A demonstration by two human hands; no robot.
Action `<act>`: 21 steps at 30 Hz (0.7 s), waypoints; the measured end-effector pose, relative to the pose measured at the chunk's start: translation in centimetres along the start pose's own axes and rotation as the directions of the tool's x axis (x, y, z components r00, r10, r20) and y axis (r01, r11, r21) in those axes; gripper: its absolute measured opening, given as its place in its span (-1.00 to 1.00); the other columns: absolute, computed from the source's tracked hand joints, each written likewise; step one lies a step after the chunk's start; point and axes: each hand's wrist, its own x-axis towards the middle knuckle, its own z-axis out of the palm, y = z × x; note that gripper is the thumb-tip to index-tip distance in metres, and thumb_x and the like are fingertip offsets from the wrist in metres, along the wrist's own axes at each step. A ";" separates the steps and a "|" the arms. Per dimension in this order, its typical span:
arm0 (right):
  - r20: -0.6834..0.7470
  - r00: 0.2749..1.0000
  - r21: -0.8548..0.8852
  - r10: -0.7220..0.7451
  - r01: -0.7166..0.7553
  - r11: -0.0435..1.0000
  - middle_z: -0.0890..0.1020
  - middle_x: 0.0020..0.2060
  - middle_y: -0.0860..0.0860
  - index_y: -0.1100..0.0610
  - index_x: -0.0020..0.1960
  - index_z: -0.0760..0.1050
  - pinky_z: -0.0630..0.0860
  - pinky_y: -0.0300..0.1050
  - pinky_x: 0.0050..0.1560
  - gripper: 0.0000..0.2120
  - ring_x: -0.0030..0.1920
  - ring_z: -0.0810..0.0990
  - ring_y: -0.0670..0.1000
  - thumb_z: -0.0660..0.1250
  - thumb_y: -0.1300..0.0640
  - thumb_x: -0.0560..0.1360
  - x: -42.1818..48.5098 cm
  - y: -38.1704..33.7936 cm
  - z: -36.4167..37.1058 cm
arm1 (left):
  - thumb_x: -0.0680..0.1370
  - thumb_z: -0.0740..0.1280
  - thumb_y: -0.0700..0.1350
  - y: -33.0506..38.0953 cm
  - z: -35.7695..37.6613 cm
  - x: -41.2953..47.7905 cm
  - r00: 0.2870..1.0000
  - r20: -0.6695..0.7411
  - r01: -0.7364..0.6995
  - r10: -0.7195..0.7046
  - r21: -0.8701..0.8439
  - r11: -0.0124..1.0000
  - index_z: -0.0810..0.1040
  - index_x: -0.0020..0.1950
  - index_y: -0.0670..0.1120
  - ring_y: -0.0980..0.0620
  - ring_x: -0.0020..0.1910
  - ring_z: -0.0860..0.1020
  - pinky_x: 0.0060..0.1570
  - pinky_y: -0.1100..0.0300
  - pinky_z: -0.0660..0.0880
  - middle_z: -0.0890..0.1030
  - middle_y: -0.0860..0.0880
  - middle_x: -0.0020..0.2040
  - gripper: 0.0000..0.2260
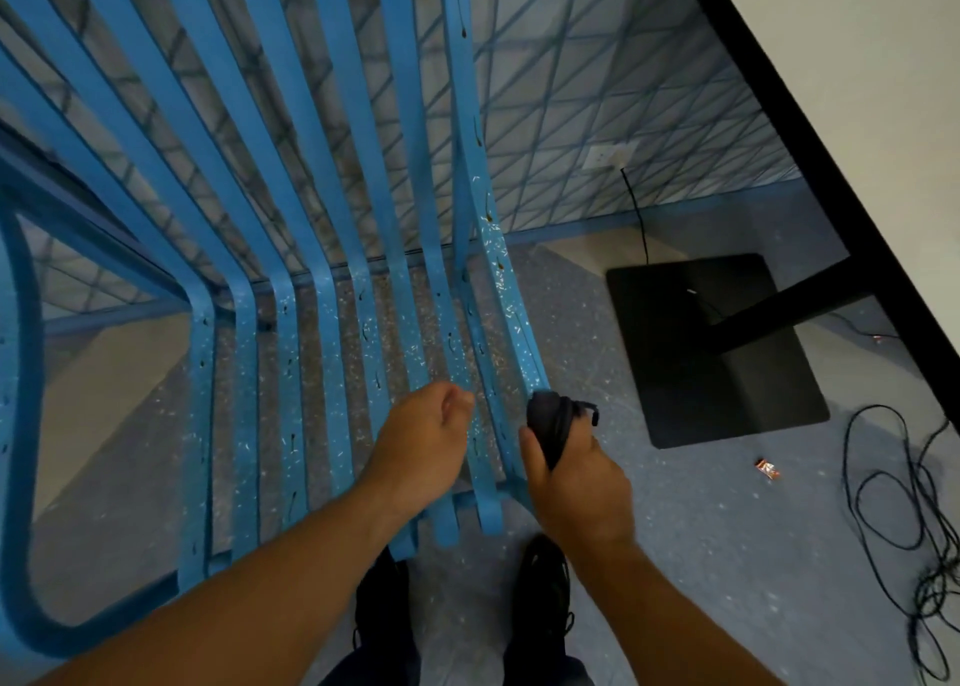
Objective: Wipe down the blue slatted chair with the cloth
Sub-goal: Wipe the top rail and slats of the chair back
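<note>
The blue slatted chair [291, 290] fills the left and centre of the view, its seat slats speckled with pale flecks and dark drips. My right hand [576, 483] grips a bunched dark cloth [553, 423], which presses on the rightmost seat slat near the front edge. My left hand [423, 438] hovers just left of it over the neighbouring slats, fingers curled loosely and holding nothing. Both forearms reach in from the bottom of the frame.
A black flat base plate [711, 353] of a table leg lies on the floor to the right, under a white tabletop [883, 88]. Loose black cables [904, 503] coil at far right. A small coppery wrapper [768, 470] lies on the floor. My dark shoes [540, 597] stand below the seat's front.
</note>
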 end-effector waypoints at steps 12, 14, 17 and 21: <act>-0.184 0.923 -0.103 -0.339 0.325 0.940 0.48 0.32 0.14 0.13 0.51 0.20 0.67 0.00 -0.15 -0.42 0.02 0.62 0.06 0.15 -0.10 0.57 -0.9 0.3 1.7 | 0.68 0.10 0.04 3.0 1.4 3.7 0.996 -0.020 -0.083 0.083 0.023 0.996 0.41 0.42 -0.03 0.05 0.29 0.46 0.23 0.24 0.35 0.49 0.00 0.34 -0.65; -0.121 0.964 -0.035 -0.238 0.235 0.971 0.53 0.22 0.04 0.07 0.51 0.18 0.65 -0.03 -0.11 -0.42 -0.02 0.62 -0.02 0.07 -0.19 0.58 -0.2 -0.5 0.8 | 0.69 0.09 0.03 3.3 1.6 3.7 0.998 -0.029 -0.063 0.063 -0.003 0.998 0.30 0.51 -0.07 0.12 0.25 0.47 0.19 0.38 0.32 0.42 -0.04 0.44 -0.59; -0.031 0.993 -0.083 -0.115 0.112 0.990 0.60 -0.02 -0.01 0.04 0.32 0.31 0.60 -0.04 -0.11 -0.53 -0.11 0.62 0.00 0.07 -0.27 0.59 1.9 -2.5 -0.6 | 0.69 0.10 -0.02 3.9 1.8 3.8 0.997 -0.067 -0.032 0.029 -0.039 0.999 0.39 0.45 -0.08 0.19 0.07 0.50 0.05 0.41 0.34 0.51 -0.02 0.33 -0.64; -0.083 0.989 -0.094 -0.124 0.116 0.989 0.58 0.05 0.03 0.08 0.34 0.30 0.54 -0.06 -0.14 -0.53 -0.06 0.62 0.05 0.04 -0.24 0.62 2.8 -4.1 -0.8 | 0.68 0.15 -0.01 4.4 2.0 4.7 0.991 -0.092 0.062 -0.093 -0.297 0.953 0.59 0.06 0.00 0.04 -0.02 0.57 0.06 0.07 0.50 0.61 -0.01 -0.01 -0.77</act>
